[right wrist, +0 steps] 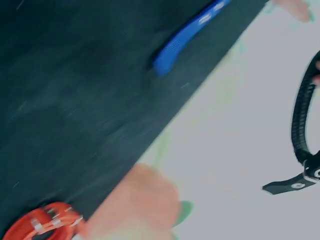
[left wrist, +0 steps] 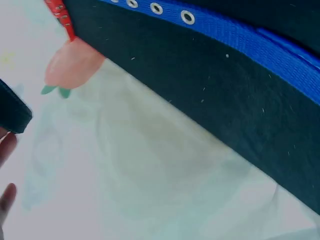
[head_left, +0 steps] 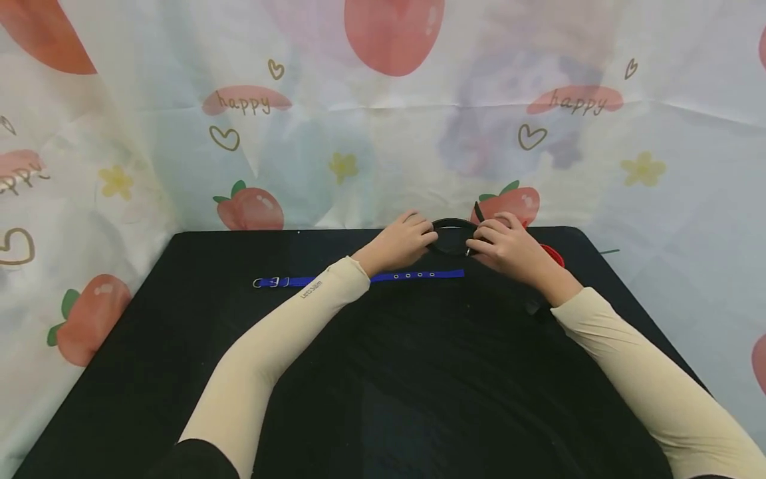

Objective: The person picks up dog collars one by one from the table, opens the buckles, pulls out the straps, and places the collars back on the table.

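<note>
A black collar (head_left: 453, 221), bent into a loop, is held up above the far edge of the table. My left hand (head_left: 402, 245) grips the loop's left side. On its right side my right hand (head_left: 507, 249) pinches the collar near the buckle, and the free tip sticks up past the fingers. In the right wrist view the black band (right wrist: 300, 115) curves down to the buckle, its pointed end (right wrist: 285, 186) poking out. A blue collar (head_left: 419, 275) with metal eyelets lies stretched flat, partly hidden behind my left forearm.
A red collar (head_left: 554, 255) lies coiled at the table's far right, partly behind my right hand; its coil (right wrist: 22, 227) also shows in the right wrist view. Black cloth (head_left: 419, 386) covers the table. A printed curtain (head_left: 383, 146) hangs right behind the far edge.
</note>
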Motion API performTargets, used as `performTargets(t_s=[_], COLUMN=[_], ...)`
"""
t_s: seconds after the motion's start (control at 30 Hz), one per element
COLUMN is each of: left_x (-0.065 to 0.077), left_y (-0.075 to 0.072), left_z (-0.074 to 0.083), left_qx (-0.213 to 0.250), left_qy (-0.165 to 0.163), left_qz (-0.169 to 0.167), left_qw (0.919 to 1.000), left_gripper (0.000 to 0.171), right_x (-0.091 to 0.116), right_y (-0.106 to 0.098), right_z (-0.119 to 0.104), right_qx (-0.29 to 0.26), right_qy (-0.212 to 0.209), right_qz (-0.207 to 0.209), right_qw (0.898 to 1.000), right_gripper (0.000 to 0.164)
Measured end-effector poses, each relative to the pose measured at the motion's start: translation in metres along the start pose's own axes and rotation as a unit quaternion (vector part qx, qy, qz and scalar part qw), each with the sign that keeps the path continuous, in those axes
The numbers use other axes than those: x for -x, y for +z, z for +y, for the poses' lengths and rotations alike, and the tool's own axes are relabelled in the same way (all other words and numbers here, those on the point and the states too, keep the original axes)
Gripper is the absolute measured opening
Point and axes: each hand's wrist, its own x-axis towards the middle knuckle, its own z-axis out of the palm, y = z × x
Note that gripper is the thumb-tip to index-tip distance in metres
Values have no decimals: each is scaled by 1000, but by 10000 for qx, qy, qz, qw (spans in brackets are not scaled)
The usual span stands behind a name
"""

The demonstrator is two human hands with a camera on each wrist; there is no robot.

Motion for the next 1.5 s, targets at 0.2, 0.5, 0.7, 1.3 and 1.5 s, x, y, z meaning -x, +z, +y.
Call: performTargets(t_s=[0.2, 0.5, 0.7, 1.3, 1.5], left_x=[28, 56, 71, 97, 89], left_y=[-22, -54, -62, -66, -72], left_z=[1, 19, 30, 41, 51], left_qx=[217, 236, 216, 1455, 914], left_qy=[-18, -61, 101, -234, -317], left_qz=[-45, 430, 1495, 1779, 2292], left_qw=[9998, 9988, 9885, 9729, 9686], left_gripper=[24, 26, 15, 39, 28], right_x=[-23, -50, -57, -63, -70], right_y=[-17, -35, -43, -50, -44], right_z=[-25, -57, -68, -84, -95], right_qx=[-75, -93, -342, -1065, -992], right_qy=[54, 377, 455, 157, 249], right_qz=[163, 289, 479, 695, 726], right_qw=[9998, 9988, 9972, 9918, 9921], right_gripper=[33, 27, 33, 33, 34])
